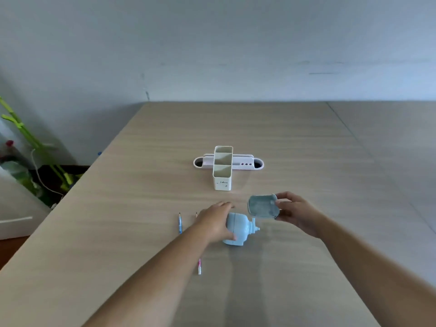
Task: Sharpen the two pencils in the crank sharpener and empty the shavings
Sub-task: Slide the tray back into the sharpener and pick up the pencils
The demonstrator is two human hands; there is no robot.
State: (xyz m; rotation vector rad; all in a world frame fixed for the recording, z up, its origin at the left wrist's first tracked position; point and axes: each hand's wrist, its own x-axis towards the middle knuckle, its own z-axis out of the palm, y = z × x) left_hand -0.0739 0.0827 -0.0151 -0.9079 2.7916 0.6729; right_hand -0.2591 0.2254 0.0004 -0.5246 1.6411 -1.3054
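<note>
A light blue crank sharpener point(239, 228) stands on the wooden table point(141, 232), its crank pointing right. My left hand point(215, 221) grips its left side. My right hand point(298, 212) holds the sharpener's blue shavings drawer point(262, 206) just above and to the right of the sharpener, its open side tipped toward me. A blue pencil point(180, 224) lies left of the sharpener with its tip pointing away. A pink pencil point(199, 266) lies beside it, mostly hidden under my left arm, with only its tip and near end showing.
A white desk organiser point(223, 167) with tall compartments stands on a flat white tray point(257, 164) farther back in the middle of the table. The table's left edge drops to a floor with green plant stems point(35, 140) and clutter. A wall closes the far side.
</note>
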